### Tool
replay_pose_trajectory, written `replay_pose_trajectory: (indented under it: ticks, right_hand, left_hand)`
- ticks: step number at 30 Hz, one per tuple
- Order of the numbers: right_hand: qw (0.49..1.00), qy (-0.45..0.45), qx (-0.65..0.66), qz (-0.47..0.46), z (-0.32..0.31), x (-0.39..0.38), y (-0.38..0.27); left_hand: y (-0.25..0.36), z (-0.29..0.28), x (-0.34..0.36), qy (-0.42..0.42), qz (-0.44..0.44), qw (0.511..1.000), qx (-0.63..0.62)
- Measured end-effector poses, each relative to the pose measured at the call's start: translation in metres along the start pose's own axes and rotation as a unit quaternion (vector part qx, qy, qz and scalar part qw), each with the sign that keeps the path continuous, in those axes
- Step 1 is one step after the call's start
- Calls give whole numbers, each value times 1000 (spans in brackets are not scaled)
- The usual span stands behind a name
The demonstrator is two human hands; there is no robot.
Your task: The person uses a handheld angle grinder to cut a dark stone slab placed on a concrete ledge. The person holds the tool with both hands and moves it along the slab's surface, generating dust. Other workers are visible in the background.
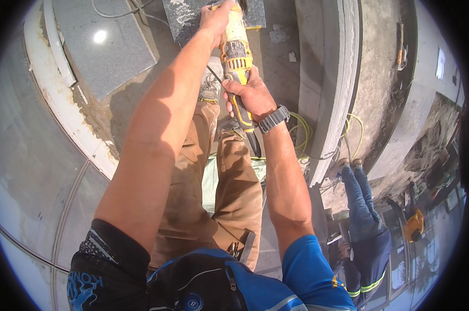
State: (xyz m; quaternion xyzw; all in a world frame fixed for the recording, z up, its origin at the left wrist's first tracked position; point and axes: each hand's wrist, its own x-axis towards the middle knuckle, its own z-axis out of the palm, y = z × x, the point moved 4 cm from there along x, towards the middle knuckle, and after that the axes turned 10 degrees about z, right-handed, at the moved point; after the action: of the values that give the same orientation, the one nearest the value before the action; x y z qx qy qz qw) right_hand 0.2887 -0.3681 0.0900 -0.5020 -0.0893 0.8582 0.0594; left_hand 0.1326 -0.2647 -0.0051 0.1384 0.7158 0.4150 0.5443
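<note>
A yellow and black angle grinder (237,57) points away from me, its far end at the upper edge of the picture. My right hand (252,96) is wrapped round its rear handle, and a dark watch sits on that wrist. Farther forward, my left hand (215,23) is closed at the grinder's head end; part of its fingers and the disc area are cut off or hard to see. Under the grinder's front lies a grey stone slab (185,23) with whitish dust on it. A black cord (254,144) leaves the handle's rear end.
A larger grey slab (107,57) lies at left beside a pale curved edge (63,106). Yellow hose (301,129) coils near my right forearm, by a concrete kerb (338,78). A hammer (400,52) lies beyond it. A person in jeans (367,217) stands at right; another wears yellow (414,225).
</note>
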Motion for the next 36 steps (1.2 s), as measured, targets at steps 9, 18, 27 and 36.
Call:
replay_pose_trajectory:
  ticks: [9,18,27,36]
  right_hand:
    - [1000,-4,14,19,-1,-8,14]
    - [1000,-9,17,25,2,-6,8]
    - [1000,6,21,-1,4,5,-2]
    - [1000,-13,12,-2,1,22,-18]
  left_hand:
    - [-4,-1,-14,17,-9,1000,-11]
    - [0,1,-11,16,-14,1000,-23]
    - [3,1,7,0,-12,1000,-23]
    - [12,3,29,3,-8,1000,-17]
